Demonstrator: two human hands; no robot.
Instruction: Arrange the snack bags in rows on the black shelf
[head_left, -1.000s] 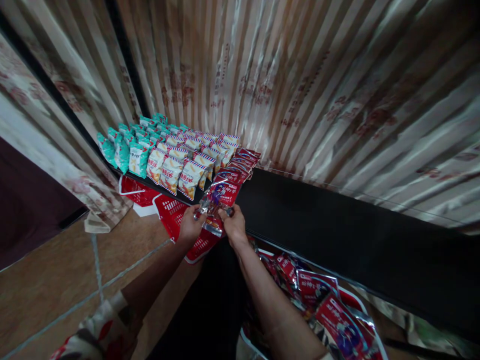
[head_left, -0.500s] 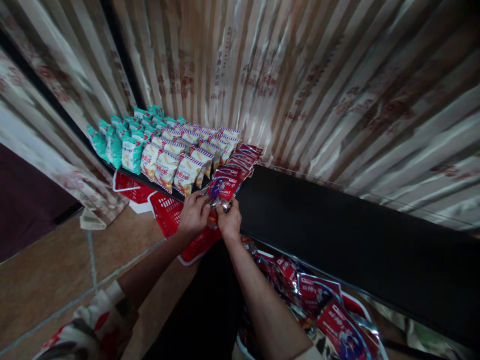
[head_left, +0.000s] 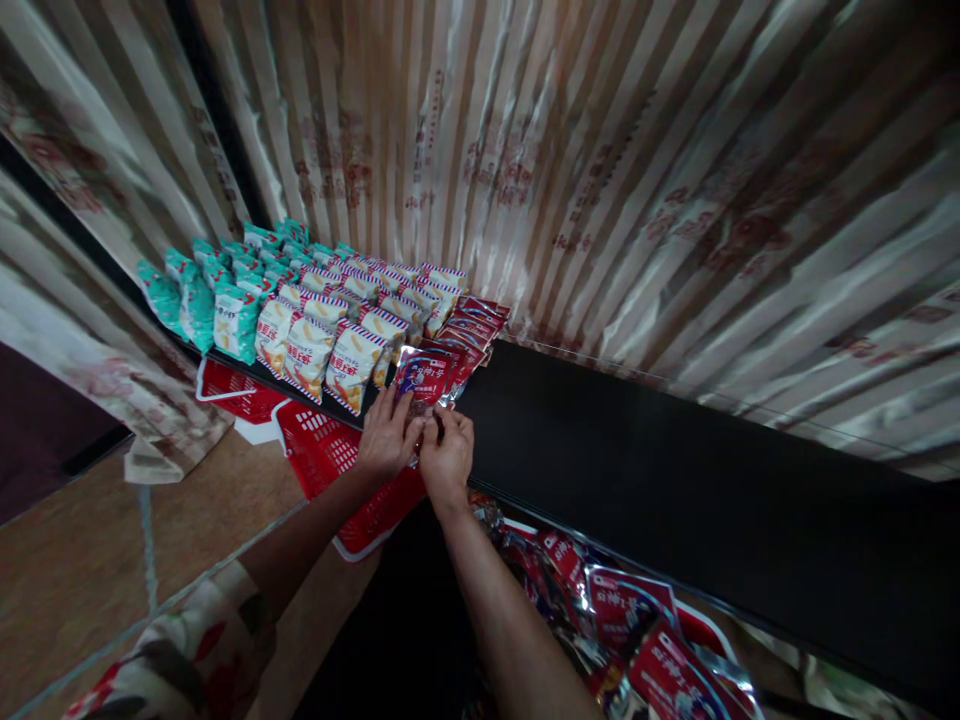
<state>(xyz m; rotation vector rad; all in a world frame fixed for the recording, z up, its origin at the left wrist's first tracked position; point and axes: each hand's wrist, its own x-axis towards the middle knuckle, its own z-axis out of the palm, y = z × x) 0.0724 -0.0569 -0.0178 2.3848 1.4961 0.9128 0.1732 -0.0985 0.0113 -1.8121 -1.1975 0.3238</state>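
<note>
A dark red snack packet stands at the front of a row of like red packets on the black shelf. My left hand is closed on its lower left part, near the shelf's front edge. Beside it, my right hand pinches the lower right part of the same packet. Fingers of both hands hide its bottom. Just left of the row stand white snack bags with striped tops, and beyond them are teal snack bags.
Below the shelf on the right, a basket holds several loose red packets. A red plastic basket is on the tiled floor to the left. Striped curtains hang behind the shelf.
The front packet now stands closer in line with the row, and both hands have drawn nearer together at its bottom. The whole view has shifted slightly.
</note>
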